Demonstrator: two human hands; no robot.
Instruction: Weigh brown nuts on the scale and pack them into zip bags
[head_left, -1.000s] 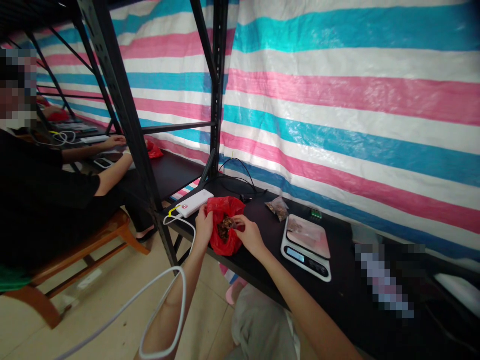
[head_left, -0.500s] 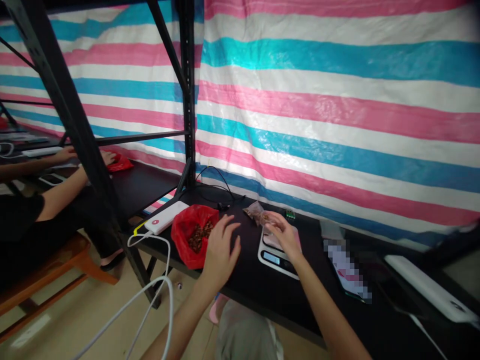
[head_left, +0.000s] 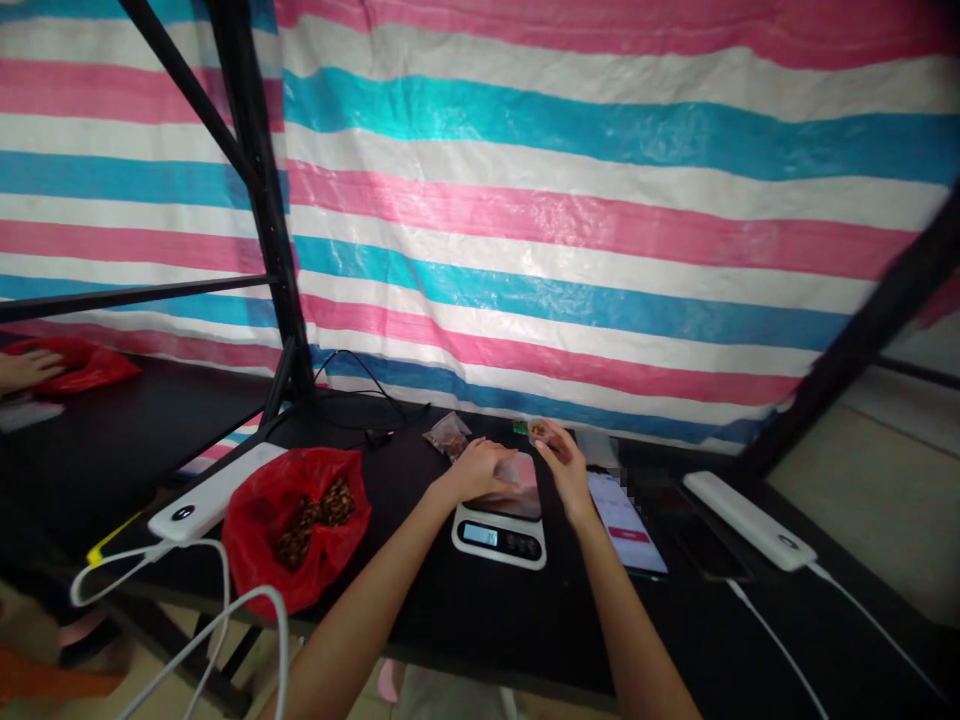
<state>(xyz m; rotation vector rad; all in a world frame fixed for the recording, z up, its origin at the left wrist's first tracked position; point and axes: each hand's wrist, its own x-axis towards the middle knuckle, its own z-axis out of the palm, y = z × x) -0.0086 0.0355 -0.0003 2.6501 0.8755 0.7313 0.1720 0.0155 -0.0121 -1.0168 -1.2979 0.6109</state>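
Observation:
My left hand (head_left: 480,468) rests on the platform of a white digital scale (head_left: 499,530), fingers curled on a small clear plastic bag (head_left: 517,470) lying there. My right hand (head_left: 561,462) hovers just right of it, fingertips pinched on a few brown dried pieces (head_left: 538,431) above the bag. An open red plastic bag (head_left: 300,520) holding more brown pieces sits to the left on the black table (head_left: 465,610). A second small clear bag (head_left: 448,435) with brown pieces lies behind the scale.
A white power bank (head_left: 214,492) with white cables lies beside the red bag. A phone (head_left: 626,520) and another power bank (head_left: 746,520) lie right of the scale. Black rack posts (head_left: 262,230) stand at the back left. Another person's hand (head_left: 22,368) touches a red bag (head_left: 90,365) far left.
Both hands left the red bag and moved right to the scale. The left hand has settled on the clear bag; the right carries pinched brown pieces. The view has swung right.

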